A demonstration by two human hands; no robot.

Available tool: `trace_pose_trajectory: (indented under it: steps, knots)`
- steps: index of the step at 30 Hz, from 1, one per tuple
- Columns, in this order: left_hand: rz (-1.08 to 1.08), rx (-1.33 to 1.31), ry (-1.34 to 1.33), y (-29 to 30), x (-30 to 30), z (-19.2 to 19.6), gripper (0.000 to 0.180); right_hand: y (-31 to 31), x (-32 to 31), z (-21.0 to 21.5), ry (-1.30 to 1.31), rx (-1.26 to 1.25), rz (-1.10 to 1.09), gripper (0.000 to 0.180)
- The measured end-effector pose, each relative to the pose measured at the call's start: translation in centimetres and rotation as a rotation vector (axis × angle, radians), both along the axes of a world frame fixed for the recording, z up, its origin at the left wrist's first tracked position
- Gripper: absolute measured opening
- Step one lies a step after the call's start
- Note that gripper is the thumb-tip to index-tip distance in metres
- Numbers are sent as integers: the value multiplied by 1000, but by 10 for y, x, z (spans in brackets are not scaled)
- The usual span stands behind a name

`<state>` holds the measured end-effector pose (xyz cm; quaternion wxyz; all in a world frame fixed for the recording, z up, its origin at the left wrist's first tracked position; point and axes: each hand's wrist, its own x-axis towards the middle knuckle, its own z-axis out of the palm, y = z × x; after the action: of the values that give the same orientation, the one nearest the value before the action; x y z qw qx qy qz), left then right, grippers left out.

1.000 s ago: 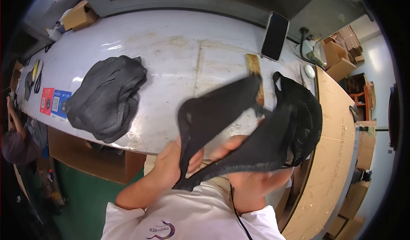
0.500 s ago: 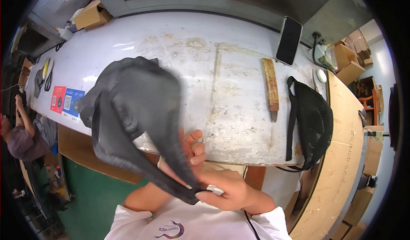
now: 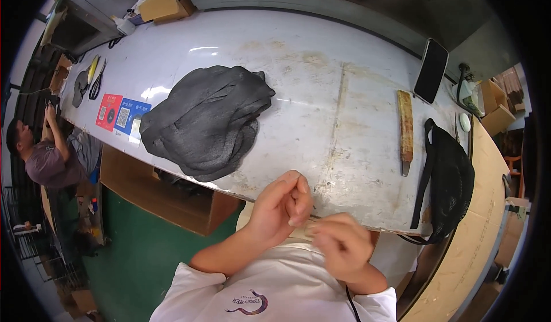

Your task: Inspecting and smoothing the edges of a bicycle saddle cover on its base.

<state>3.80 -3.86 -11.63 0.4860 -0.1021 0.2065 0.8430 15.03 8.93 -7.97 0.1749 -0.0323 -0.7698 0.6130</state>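
Observation:
A dark grey piece of soft fabric (image 3: 209,121) lies bunched on the table, left of centre, apart from both hands. My left hand (image 3: 282,204) is over the table's near edge, its fingers curled together in a pinch. Just to its right, my right hand (image 3: 343,246) is also closed, somewhat blurred, its fingertips toward the left hand. What either hand holds, if anything, is too small to make out. At the right end of the table lies a black stitched fabric piece (image 3: 450,178) with a narrow band along its left side.
A worn, tape-wrapped blade (image 3: 405,130) lies near a phone (image 3: 431,71) on the white table (image 3: 298,127). Red and blue printed cards (image 3: 123,114) and scissors (image 3: 97,80) sit at the left. An open cardboard box (image 3: 155,193) stands below the edge; another person (image 3: 49,155) is far left.
The grey fabric, held up by its dark band in my right hand before, now lies on the table, let go. Both hands have come together, closed, near the edge. The view has shifted.

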Motion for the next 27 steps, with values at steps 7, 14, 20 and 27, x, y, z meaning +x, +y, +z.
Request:
trace_pose_trajectory:
  steps: [7,14,20,27]
  knots:
    - [-234,-260,725,42,4,22,15,108,90,23,-44,74,-582,12]
    - [-410,-469,1403,75,36,25,9,254,167,47,36,-56,-995,16]
    - [-300,-316,2048,117,49,29,34,405,242,22,195,-444,-1286,17]
    - [-198,-346,2351,132,50,2,45,627,321,-48,238,-592,-1588,21]
